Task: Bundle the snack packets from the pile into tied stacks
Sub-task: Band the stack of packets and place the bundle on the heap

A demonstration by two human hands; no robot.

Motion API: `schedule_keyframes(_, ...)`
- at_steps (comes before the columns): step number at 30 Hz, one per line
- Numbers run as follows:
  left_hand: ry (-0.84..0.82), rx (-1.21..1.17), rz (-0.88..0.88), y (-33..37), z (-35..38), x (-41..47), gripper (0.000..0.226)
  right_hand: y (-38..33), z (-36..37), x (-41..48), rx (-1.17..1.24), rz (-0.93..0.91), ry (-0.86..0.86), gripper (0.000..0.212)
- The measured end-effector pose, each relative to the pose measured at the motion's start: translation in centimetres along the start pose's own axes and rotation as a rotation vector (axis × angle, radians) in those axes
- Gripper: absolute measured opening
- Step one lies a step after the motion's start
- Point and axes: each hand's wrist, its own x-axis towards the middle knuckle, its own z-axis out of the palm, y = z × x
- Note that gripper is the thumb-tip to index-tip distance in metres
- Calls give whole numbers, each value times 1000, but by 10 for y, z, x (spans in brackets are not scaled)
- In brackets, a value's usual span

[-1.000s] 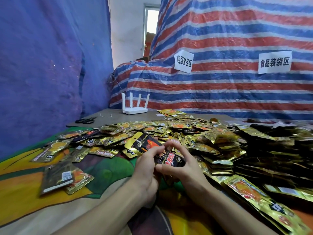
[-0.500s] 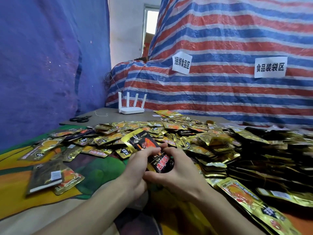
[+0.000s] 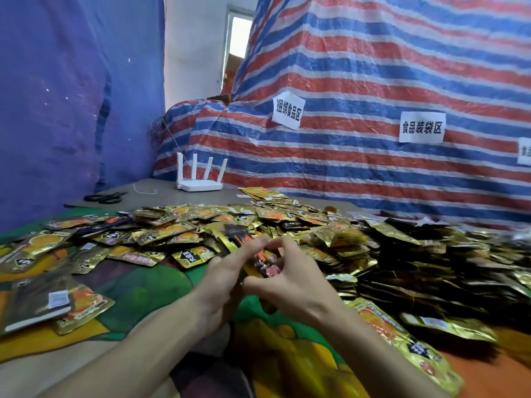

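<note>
Right grip (image 3: pixel 296 282) is curled round a small stack of packets (image 3: pixel 270 267), against which the straighter fingers of the left grip (image 3: pixel 227 280) are laid. It is held just before the pile (image 3: pixel 316 225) on the surface (image 3: pixel 149 285).

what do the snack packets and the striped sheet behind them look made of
Snack packets: probably metallised plastic film, glossy gold; they glint and crease sharply. Striped sheet: looks like woven plastic tarpaulin, faintly shiny, with fine crinkles.
</note>
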Motion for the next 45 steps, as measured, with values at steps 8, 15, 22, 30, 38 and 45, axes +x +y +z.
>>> schedule_keyframes(8, -47, 92, 92, -4, -9, 6, 51, -6, -107, 53, -562, 149, 282, 54)
schedule_keyframes(15, -36, 257, 172, -6, -16, 12, 21, 36, -124, 77, -891, 420, 155, 36)
schedule_keyframes(22, -2, 578, 314, -5, -21, 13, 7, 35, -119, 76, -1013, 450, 186, 42)
schedule_keyframes(30, 219, 1310, 329, 6, -42, 25, 47, 3, -71, 72, -921, -67, 310, 60)
schedule_keyframes(38, 343, 1888, 185, 30, -74, 70, 86, 11, 2, 109, -784, -60, -85, 82)
schedule_keyframes(45, 224, 1927, 77, 31, -101, 115, 100, 42, 36, 157, -808, 47, -203, 91)
